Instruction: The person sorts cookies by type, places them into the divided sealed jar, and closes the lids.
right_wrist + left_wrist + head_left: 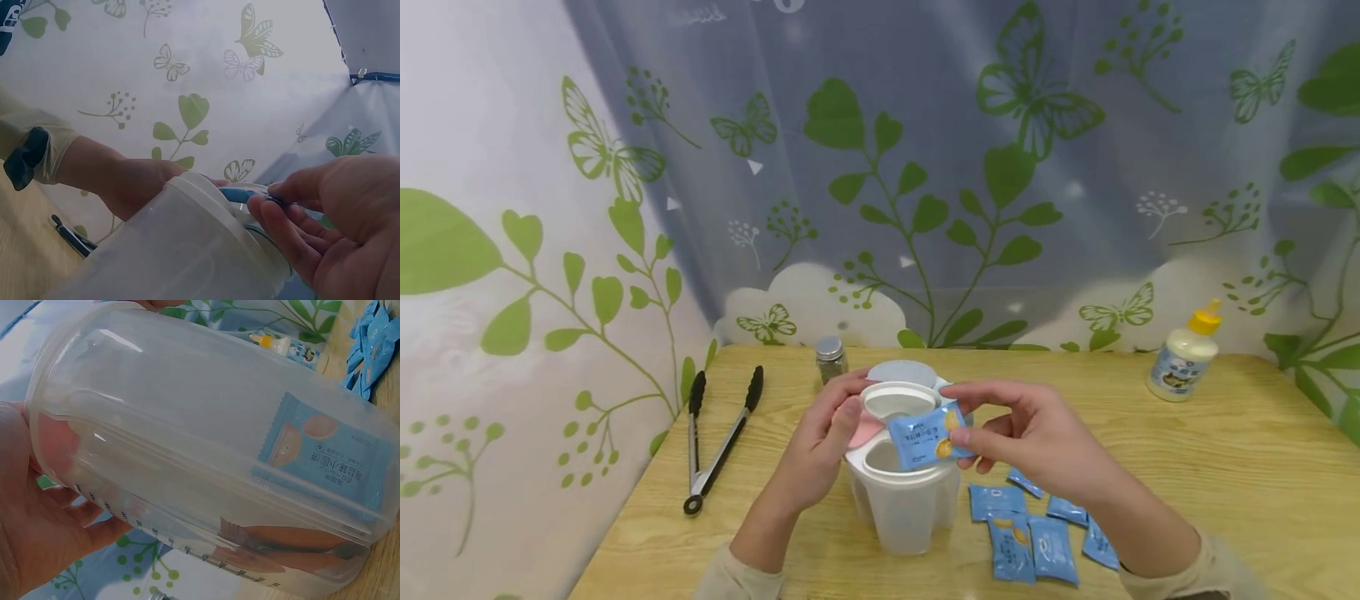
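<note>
A translucent plastic divided container (904, 508) with a white top and several openings stands on the table, tilted in the left wrist view. My left hand (816, 450) holds it by the upper left side, near a pink lid (867, 428). Between thumb and fingers my right hand (1037, 437) pinches a blue snack packet (917, 440) over the front opening. Through the wall, another blue packet (337, 459) shows at the bottom of one compartment, and brown-orange wrapped pieces (294, 547) lie in the neighbouring one.
Several blue packets (1052, 550) lie on the table (1225, 483) to the container's right. Black-tipped tongs (722, 458) rest at the left. A small jar (831, 360) with a silver lid stands behind the container; a yellow-capped bottle (1183, 362) is at the back right.
</note>
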`<state>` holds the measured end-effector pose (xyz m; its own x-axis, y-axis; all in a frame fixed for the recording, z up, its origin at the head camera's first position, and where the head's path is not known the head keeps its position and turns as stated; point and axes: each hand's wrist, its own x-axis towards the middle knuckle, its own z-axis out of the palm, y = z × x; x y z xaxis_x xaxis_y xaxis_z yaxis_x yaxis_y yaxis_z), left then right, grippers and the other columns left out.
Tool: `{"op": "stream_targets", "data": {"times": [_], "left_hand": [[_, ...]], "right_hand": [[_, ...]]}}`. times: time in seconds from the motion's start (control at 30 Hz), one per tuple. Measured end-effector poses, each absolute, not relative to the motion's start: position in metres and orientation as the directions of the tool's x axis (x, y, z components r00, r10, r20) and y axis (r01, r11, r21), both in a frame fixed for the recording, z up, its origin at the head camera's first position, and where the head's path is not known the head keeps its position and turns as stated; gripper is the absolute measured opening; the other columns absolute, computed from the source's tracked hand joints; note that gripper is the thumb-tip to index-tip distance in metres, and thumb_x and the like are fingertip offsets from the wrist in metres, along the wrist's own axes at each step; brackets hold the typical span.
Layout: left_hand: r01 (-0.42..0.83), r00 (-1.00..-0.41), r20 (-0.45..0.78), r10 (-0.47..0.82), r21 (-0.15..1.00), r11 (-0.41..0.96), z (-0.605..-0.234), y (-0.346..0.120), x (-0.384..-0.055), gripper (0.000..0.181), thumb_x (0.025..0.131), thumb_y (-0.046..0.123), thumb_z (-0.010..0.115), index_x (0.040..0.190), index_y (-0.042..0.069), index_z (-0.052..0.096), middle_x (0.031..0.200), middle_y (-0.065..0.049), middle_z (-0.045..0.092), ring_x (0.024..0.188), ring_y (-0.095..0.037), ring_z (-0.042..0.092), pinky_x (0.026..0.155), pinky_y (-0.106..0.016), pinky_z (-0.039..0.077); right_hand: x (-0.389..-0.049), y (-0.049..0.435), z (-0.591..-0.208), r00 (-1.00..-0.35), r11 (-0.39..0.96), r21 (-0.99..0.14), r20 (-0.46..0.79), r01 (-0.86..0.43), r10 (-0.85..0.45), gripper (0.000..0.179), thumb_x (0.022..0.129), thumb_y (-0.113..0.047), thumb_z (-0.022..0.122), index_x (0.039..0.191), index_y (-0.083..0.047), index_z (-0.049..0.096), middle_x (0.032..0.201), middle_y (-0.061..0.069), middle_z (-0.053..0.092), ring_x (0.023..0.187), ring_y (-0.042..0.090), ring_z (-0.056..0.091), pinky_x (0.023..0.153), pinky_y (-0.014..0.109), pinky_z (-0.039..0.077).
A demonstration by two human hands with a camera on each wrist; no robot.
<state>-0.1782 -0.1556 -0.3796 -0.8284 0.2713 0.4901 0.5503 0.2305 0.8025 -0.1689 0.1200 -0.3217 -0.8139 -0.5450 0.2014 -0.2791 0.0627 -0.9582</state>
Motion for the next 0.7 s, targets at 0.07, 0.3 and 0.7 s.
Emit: {"op": "stream_targets", "data": {"times": [0.07,0.3,0.7], "left_hand": [[0.551,-0.829,0.491,0.270,0.801,0.235,-0.3794,-0.1552,-0.1782,0.028,0.108,0.017,0.039,0.128,0.014,0.059,0.149,-0.008,0.049,0.144,-0.029,0.040,0.115,-0.061,0.032],[0.554,-0.826,0.492,0.275,0.800,0.232,-0.3793,-0.1552,-0.1792,0.029,0.108,0.017,0.039,0.129,0.013,0.058,0.150,-0.009,0.048,0.145,-0.031,0.039,0.115,-0.061,0.032],[0.545,-0.832,0.485,0.269,0.804,0.237,-0.3804,-0.1550,-0.1790,0.029,0.108,0.017,0.039,0.130,0.015,0.058,0.150,-0.009,0.047,0.143,-0.032,0.041,0.113,-0.061,0.034]], "right_hand": [[-0.1682,0.1153,-0.3212,-0.827,0.066,-0.961,0.195,-0.269,-0.527,0.043,0.091,-0.011,0.073,0.131,-0.005,0.061,0.108,0.015,0.060,0.075,0.020,0.074,0.067,0.039,0.061],[-0.1681,0.1108,-0.3214,-0.849,0.066,-0.968,0.180,-0.243,-0.497,0.042,0.089,-0.011,0.074,0.129,-0.003,0.061,0.110,0.014,0.063,0.078,0.020,0.074,0.068,0.037,0.061],[-0.1665,0.1125,-0.3229,-0.826,0.020,-0.967,0.207,-0.255,-0.524,0.038,0.092,-0.009,0.071,0.127,0.000,0.061,0.113,0.009,0.072,0.089,0.018,0.074,0.073,0.035,0.061]]}}
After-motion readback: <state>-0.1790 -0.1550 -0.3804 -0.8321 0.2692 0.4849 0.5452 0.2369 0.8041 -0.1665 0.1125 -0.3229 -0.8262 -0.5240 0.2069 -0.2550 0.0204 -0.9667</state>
